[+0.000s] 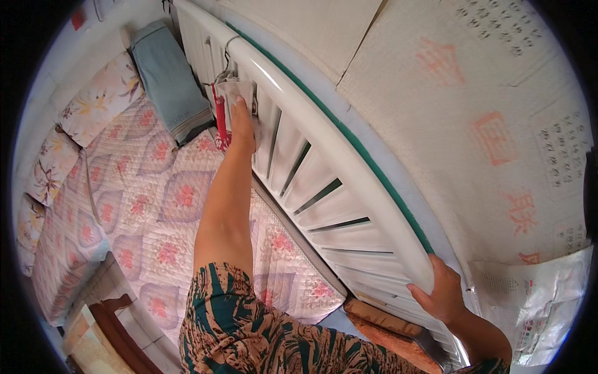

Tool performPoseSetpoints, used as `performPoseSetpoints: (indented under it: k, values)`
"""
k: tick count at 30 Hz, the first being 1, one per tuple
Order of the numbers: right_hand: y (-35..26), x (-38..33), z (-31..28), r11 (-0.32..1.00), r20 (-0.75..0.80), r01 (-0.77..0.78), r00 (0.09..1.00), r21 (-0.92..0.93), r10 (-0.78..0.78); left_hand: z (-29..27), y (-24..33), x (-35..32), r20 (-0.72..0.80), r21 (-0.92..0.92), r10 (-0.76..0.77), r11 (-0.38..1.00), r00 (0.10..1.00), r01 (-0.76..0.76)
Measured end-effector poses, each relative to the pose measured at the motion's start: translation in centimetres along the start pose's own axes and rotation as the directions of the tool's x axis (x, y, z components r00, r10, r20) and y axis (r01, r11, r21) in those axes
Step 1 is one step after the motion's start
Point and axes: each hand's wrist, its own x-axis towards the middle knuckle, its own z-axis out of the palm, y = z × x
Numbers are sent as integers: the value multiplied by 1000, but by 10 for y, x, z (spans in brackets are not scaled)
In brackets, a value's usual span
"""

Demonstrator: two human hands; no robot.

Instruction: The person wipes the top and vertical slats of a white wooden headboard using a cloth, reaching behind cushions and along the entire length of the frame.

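My left arm reaches across to the white slatted bed rail (280, 81). There my left hand (244, 128) is closed on a pale cloth (240, 90), which lies against the slats; most of its fingers are hidden. Beside that hand, a red hanging ornament (220, 118) dangles from a dark cord on the rail. Lower down on the right, my right hand (441, 290) grips the rounded top bar of the same rail, thumb on the inner side.
A pink floral quilt (187, 181) covers the bed left of the rail. Floral pillows (103, 100) and a blue-grey folded bundle (168, 75) lie at the far end. Printed paper sheets (423, 106) cover the wall at right. A brown wooden piece (121, 336) stands lower left.
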Motion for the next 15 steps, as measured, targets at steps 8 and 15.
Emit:
performPoseSetpoints:
  k: [8,15]
  values:
    - [-6,7,-9,987,122,-148,983,63,140,-59,-94,40,28,-190,-249,950,968,250]
    - [-2,-4,-7,1000,12,13,1000,7,-13,-88,-184,30,90,-268,-423,862,902,431]
